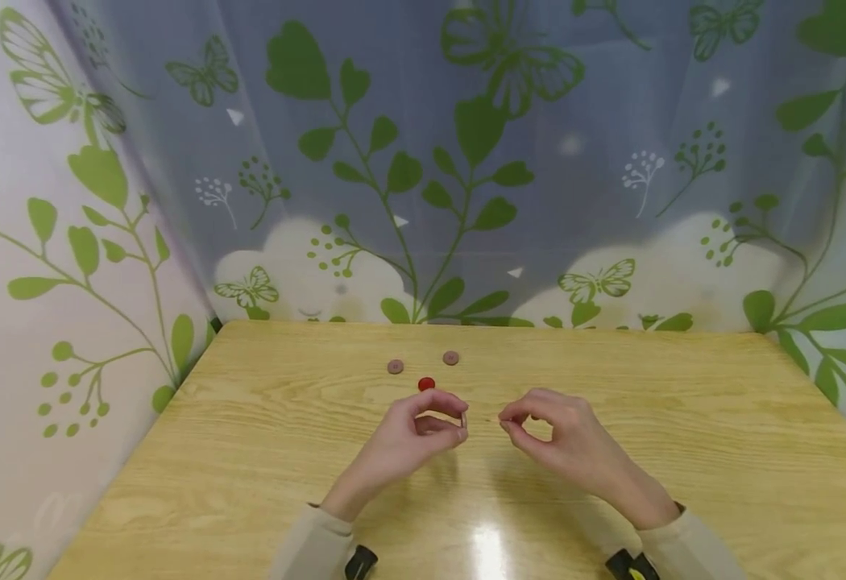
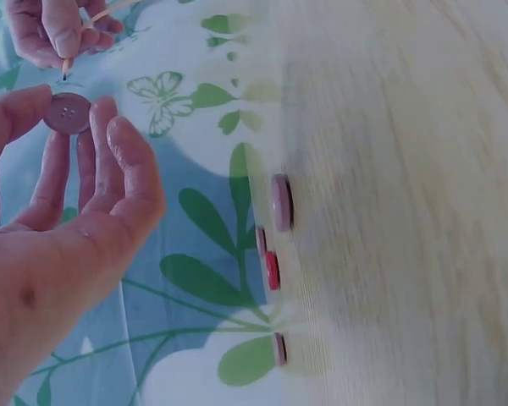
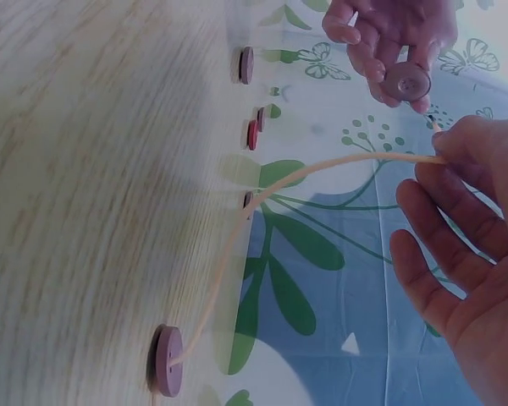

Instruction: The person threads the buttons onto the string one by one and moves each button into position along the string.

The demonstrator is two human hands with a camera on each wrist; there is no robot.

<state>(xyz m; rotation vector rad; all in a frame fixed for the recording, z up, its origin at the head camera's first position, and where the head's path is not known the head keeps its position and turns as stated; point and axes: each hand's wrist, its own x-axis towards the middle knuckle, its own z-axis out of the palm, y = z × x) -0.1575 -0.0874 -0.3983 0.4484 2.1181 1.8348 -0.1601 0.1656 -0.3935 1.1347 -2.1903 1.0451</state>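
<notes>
My left hand (image 1: pixel 414 435) pinches a mauve four-hole button (image 2: pixel 68 113) by its edges, between thumb and fingertips, its face turned toward my right hand. My right hand (image 1: pixel 575 439) pinches a pale cord (image 3: pixel 381 156) close to its dark tip (image 3: pixel 432 121). In the left wrist view the tip (image 2: pixel 65 76) points at the button, near its upper edge. From my right fingers the cord curves down to another mauve button (image 3: pixel 169 362) on the table, meeting it at its face. The two hands are apart and face each other above the table.
On the wooden table (image 1: pixel 249 451) beyond my hands lie a red button (image 1: pixel 426 384) and two mauve ones, left (image 1: pixel 395 366) and right (image 1: pixel 450 358). Another mauve button (image 2: pixel 281 203) shows nearer in the left wrist view. A leaf-patterned curtain (image 1: pixel 423 161) hangs behind the table.
</notes>
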